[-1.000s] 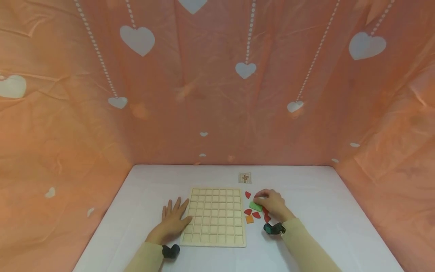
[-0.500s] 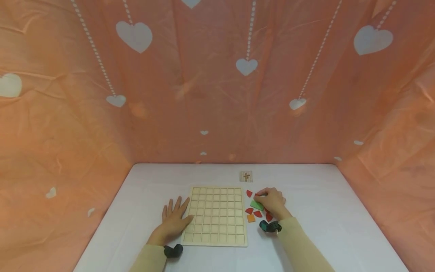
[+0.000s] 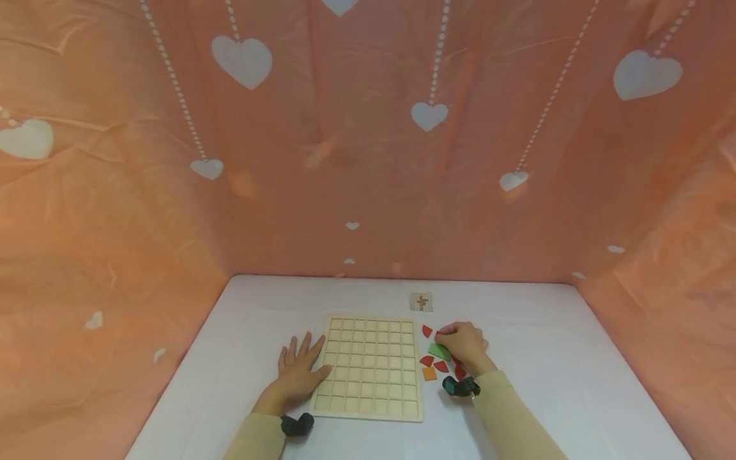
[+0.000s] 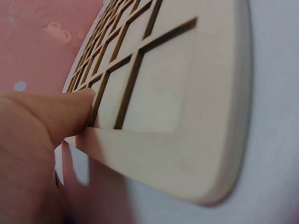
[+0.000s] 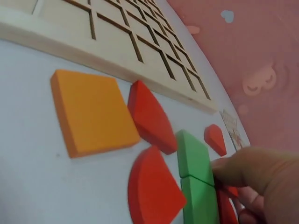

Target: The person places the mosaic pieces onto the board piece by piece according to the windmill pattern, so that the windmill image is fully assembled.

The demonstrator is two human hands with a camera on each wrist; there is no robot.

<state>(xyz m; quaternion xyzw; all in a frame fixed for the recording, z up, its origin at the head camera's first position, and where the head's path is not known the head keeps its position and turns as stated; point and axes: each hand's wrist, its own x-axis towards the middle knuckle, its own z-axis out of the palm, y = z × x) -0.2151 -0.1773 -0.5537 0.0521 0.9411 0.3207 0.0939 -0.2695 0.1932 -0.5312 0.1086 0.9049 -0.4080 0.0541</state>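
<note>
My left hand (image 3: 296,380) lies spread at the left side of a pale wooden grid board (image 3: 370,369); its thumb (image 4: 77,109) rests on the board's rim. At the right of the board, my right hand (image 3: 464,345) reaches into a group of small coloured tiles. Thumb and fingers pinch a red quarter-circle tile (image 5: 230,190), mostly hidden by the hand. Right beside the thumb, two green tiles (image 5: 194,154) lie edge to edge. Nearer the wrist camera are an orange square tile (image 5: 96,114) and red quarter-circle tiles (image 5: 154,189). The board's cells hold no tiles.
A small card (image 3: 421,302) printed with a grid and a brown pinwheel-like figure lies behind the board. The white table (image 3: 259,313) meets an orange-pink curtain with hearts (image 3: 368,191) at its back and sides.
The head view has shifted slightly. The right fingers stay at the same red tile beside the green ones, with only slight movement; the left hand keeps its place on the board.
</note>
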